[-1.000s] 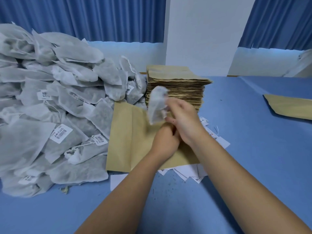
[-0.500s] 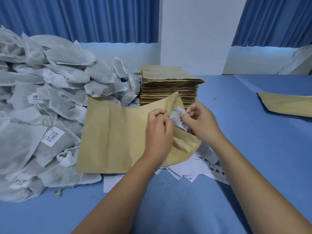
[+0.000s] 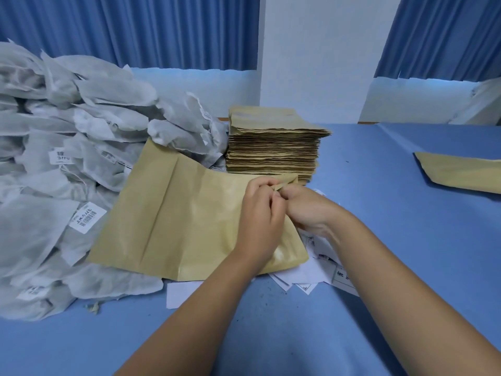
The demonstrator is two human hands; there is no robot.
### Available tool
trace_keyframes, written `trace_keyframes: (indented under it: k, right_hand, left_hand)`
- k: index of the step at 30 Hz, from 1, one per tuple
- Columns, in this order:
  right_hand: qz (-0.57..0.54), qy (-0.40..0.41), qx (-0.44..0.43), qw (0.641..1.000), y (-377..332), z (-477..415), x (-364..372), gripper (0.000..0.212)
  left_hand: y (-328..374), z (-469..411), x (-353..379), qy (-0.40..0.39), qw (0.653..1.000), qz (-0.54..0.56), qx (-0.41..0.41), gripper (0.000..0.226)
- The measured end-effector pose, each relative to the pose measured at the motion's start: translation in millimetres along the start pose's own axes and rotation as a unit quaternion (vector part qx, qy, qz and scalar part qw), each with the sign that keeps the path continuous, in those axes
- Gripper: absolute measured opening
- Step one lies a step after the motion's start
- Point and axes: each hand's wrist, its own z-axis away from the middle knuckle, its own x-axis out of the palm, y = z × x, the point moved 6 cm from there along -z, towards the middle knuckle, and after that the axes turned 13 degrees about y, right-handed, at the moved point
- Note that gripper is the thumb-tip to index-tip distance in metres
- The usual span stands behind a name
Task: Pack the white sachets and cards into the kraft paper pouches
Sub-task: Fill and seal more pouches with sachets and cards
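Head view: left hand and right hand are both pinching the kraft pouch mouth, grips closed, just before the pouch stack. The sachet pile is lying left of the stack. Risk: opposing pulls tearing the thin paper.
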Motion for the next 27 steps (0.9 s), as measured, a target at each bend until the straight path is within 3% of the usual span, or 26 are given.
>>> trace_keyframes:
  k: [2, 4, 7, 10, 12, 14, 17, 20, 24, 27]
  right_hand:
    - [-0.081, 0.002, 0.046, 0.996, 2.2, -0.8, 11.3, 0.022]
    - [-0.092, 0.098, 0.037, 0.990, 2.8, -4.2, 8.7, 0.016]
    - [-0.119, 0.339, -0.069, 0.931, -13.3, -1.0, -13.5, 0.030]
    - [-0.056, 0.403, -0.173, 0.897, -45.4, -1.9, -14.6, 0.033]
    - [0.045, 0.339, -0.209, 0.916, -68.3, -20.2, 0.7, 0.031]
    - [0.140, 0.219, -0.201, 0.944, -82.8, -44.5, 27.2, 0.033]
    - [0.188, 0.102, -0.169, 0.962, -95.6, -70.0, 58.7, 0.045]
    - [0.226, 0.057, -0.149, 0.961, -102.7, -82.4, 77.2, 0.047]
    - [0.301, 0.035, -0.135, 0.943, -101.1, -91.5, 87.8, 0.030]
    - [0.283, 0.064, -0.128, 0.948, -99.6, -95.3, 83.6, 0.014]
  left_hand:
    - [-1.2, -4.6, -2.7, -0.003, 1.000, -0.008, 0.009, 0.024]
    - [-8.4, -10.3, -2.6, -0.024, 0.999, -0.029, 0.003, 0.026]
    - [-22.7, -20.1, -1.7, -0.046, 0.997, -0.055, -0.026, 0.028]
    - [-35.0, -31.3, -9.2, -0.028, 0.996, -0.032, -0.075, 0.032]
    - [-44.8, -35.8, -12.2, -0.026, 0.993, 0.001, -0.113, 0.033]
    - [-59.1, -37.4, -19.1, -0.005, 0.980, 0.033, -0.199, 0.033]
    - [-80.0, -37.6, -30.3, 0.032, 0.951, 0.054, -0.304, 0.036]
    - [-87.3, -36.4, -37.2, 0.065, 0.928, 0.080, -0.357, 0.037]
    - [-89.4, -34.9, -36.4, 0.070, 0.914, 0.101, -0.387, 0.038]
    - [-88.4, -35.2, -34.3, 0.065, 0.911, 0.113, -0.392, 0.035]
